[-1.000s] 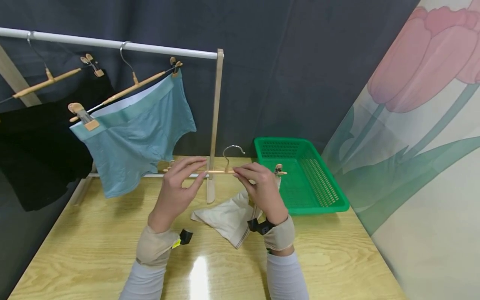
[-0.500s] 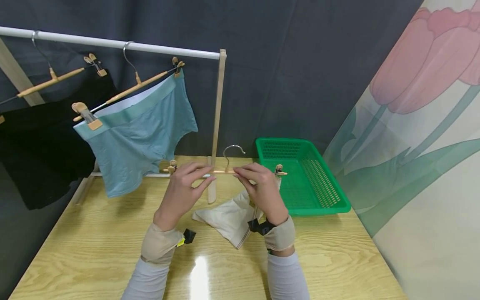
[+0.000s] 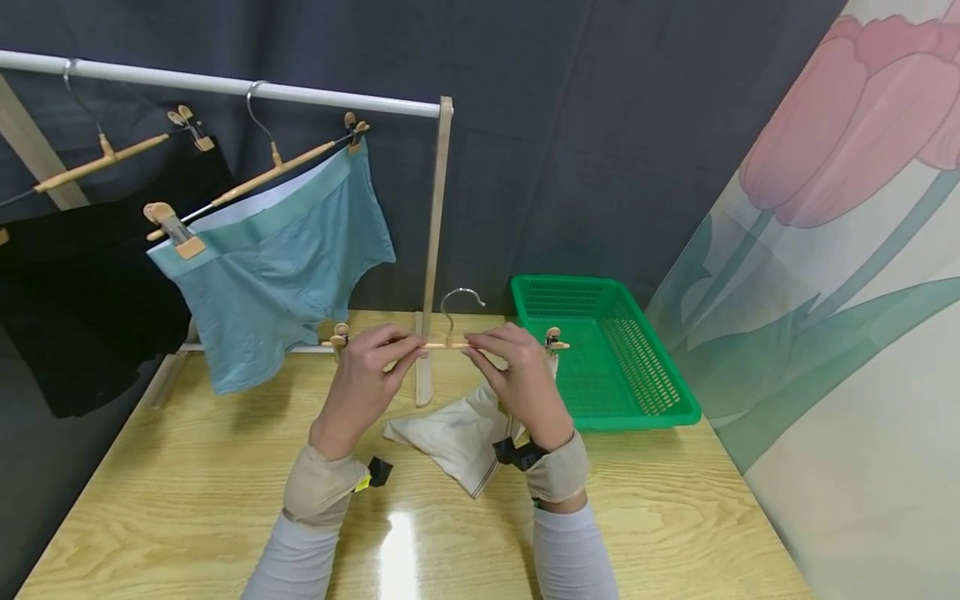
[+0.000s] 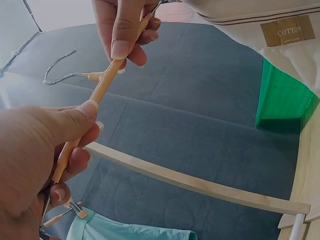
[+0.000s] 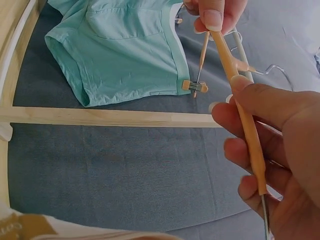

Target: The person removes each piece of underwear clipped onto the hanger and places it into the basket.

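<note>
Pinching the hanger [image 3: 447,346] on either side of its hook, the left hand [image 3: 360,383] and right hand [image 3: 521,379] hold it above the table [image 3: 660,525] in the head view. A cream garment [image 3: 450,429] shows below, partly hidden by the right hand. Behind the hanger stands the rack [image 3: 437,208], with blue shorts [image 3: 277,258] and a black garment [image 3: 97,292] hung at left. At right sits the green basket [image 3: 682,417], overlapped by one clip [image 3: 553,337]; a tulip print [image 3: 832,167] covers the wall.

In the left wrist view, both thumbs press the bar, and the cream garment's brown label [image 4: 287,31] reads "COTTON", the smaller line beneath too tiny to read.

In the right wrist view, the blue shorts hang beyond the fingers; the label is cut off at lower left.
</note>
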### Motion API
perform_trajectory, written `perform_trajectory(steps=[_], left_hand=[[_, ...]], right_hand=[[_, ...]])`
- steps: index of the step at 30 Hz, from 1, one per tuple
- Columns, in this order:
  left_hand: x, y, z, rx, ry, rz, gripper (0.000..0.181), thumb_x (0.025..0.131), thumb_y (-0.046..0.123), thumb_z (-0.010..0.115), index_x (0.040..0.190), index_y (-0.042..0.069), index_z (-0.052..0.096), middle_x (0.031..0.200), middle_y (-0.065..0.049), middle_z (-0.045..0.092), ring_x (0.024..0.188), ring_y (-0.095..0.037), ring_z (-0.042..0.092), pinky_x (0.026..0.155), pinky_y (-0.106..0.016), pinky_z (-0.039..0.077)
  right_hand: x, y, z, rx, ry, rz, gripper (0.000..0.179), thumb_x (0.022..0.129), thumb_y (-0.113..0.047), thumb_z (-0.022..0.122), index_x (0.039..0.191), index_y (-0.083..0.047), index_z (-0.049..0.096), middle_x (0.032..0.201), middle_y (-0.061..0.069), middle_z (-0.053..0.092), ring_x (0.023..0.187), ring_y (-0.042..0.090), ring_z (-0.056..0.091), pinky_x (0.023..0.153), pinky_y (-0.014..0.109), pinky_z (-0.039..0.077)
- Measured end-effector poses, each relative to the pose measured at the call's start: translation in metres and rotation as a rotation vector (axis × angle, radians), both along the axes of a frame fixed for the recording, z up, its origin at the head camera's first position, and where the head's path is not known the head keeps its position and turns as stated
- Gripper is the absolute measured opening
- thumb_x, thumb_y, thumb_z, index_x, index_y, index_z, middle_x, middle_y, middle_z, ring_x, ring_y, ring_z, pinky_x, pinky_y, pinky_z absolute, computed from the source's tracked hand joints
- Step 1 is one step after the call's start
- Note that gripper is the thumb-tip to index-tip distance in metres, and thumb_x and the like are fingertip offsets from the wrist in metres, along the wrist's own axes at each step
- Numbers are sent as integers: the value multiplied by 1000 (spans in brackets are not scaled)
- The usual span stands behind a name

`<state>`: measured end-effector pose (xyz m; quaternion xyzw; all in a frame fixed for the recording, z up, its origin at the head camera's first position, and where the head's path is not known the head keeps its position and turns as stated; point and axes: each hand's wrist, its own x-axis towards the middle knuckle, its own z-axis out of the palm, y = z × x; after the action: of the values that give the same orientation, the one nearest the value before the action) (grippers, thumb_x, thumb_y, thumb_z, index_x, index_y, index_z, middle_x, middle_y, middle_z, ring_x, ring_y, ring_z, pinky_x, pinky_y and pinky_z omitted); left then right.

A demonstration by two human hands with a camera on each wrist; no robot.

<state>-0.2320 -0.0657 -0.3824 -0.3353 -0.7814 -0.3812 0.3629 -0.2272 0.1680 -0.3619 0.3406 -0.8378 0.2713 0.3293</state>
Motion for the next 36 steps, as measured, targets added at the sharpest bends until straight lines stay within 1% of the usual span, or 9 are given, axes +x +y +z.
perform_trajectory(steps=[8,14,17,22,24,26,28,33,36], left_hand=[[1,-2,-4,11,5,15,17,84,5,80,101,1,81,90,-8,72,77,-23,66,65,-34,51],[0,-5,-6,29,1,5,17,84,3,80,100,0,80,91,-9,72,82,-24,68,68,-36,54],[-1,-6,-6,40,5,5,17,83,1,81,100,0,81,92,-9,72,84,-25,68,70,-36,55],[-3,-7,-8,51,17,-3,16,83,1,80,99,0,80,92,-10,72,84,-25,69,71,-36,56],[-4,-8,-7,54,24,-5,16,82,0,80,99,-1,80,92,-10,72,84,-25,69,72,-37,56],[-4,-9,-7,54,29,0,18,81,-2,81,99,-1,80,92,-11,72,84,-26,69,73,-38,56],[-4,-9,-6,51,33,5,18,81,-3,81,99,-1,80,93,-11,72,83,-26,68,71,-37,55],[-4,-11,-3,45,48,14,18,82,-2,81,99,-1,80,92,-12,72,83,-28,68,70,-38,54],[-4,-11,-2,44,55,21,17,81,-2,81,99,-2,80,92,-12,73,83,-29,69,73,-40,55]], right_hand=[[6,1,4,-32,-12,1,23,88,-6,79,110,-2,78,100,9,78,91,23,69,79,37,55],[12,8,10,-99,42,2,22,86,1,79,108,1,78,98,12,77,93,26,67,81,38,55],[15,18,14,-140,53,-31,22,88,0,77,110,1,77,100,12,77,97,27,66,84,38,55],[13,36,14,-186,44,-122,26,91,-2,75,118,-1,75,109,14,75,103,29,64,76,37,55],[12,40,14,-193,32,-145,28,92,-3,74,119,0,74,114,15,73,101,30,65,74,37,56],[11,43,14,-192,12,-157,29,93,-5,73,121,1,73,119,16,71,100,30,66,76,38,57],[11,47,14,-184,-15,-167,30,94,-7,72,123,2,72,122,17,70,98,31,67,76,40,58],[10,52,13,-178,-96,-190,31,99,-12,67,127,2,69,122,19,69,102,33,65,81,49,56],[9,53,12,-177,-159,-204,33,101,-16,64,130,0,68,121,18,69,105,32,64,86,50,55]])
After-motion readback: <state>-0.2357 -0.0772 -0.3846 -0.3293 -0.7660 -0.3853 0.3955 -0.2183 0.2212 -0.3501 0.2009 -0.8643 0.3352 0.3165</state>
